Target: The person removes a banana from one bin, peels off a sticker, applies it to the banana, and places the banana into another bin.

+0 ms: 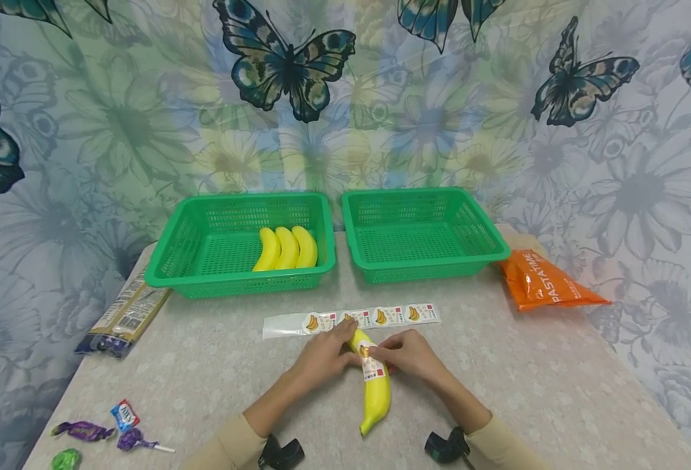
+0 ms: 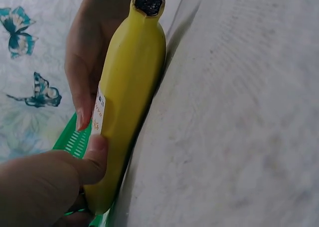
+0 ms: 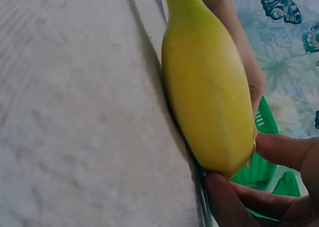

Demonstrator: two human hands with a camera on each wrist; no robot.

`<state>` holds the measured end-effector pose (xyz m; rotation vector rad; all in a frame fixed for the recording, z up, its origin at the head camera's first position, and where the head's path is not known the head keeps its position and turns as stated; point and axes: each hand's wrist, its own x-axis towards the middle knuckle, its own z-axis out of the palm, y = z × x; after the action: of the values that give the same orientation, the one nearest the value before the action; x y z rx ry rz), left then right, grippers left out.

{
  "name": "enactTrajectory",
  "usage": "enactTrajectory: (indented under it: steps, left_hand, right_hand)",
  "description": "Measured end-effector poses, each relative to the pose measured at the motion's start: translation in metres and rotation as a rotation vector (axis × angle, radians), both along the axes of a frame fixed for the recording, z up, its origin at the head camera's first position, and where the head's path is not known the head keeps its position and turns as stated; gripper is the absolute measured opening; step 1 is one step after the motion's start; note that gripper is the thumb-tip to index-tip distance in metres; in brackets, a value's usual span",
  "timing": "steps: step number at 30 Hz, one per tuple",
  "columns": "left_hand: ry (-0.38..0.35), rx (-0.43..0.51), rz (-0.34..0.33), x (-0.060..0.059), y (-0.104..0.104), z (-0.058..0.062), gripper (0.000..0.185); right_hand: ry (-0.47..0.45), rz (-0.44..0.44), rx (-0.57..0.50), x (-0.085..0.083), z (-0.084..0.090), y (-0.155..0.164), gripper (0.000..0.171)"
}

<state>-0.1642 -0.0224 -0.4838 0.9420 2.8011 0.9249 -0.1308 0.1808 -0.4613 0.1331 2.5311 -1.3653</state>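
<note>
A yellow banana [image 1: 377,397] lies on the table, its stem end toward me. A white sticker [image 1: 373,371] with a banana picture sits across its upper half. My left hand [image 1: 324,354] holds the far end of the banana, with the thumb against its side by the sticker. From the other side my right hand [image 1: 413,354] pinches the banana, its thumb on the sticker and its fingers low at the fruit's side, as the right wrist view shows. Just beyond the hands lies a strip of banana stickers [image 1: 381,317], partly hidden by the left fingers.
Behind stand two green baskets; the left basket [image 1: 240,285] holds several bananas [image 1: 287,249], while the right basket [image 1: 430,267] has none. An orange pasta bag [image 1: 548,281] lies at right, a gold packet [image 1: 128,316] at left. Wrapped candies [image 1: 87,431] and a lollipop [image 1: 136,439] are front left.
</note>
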Motion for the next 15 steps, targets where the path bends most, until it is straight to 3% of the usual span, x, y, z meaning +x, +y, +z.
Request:
enactTrajectory:
  steps: [8,15]
  left_hand:
    - [-0.132,0.089,-0.071,-0.002,-0.009,0.000,0.080]
    - [-0.167,0.114,-0.054,-0.010,-0.012,0.007,0.084]
  right_hand:
    - [-0.055,-0.016,-0.056,0.000,-0.002,0.003,0.040]
    - [-0.068,-0.003,-0.077,0.000,-0.002,0.004,0.045]
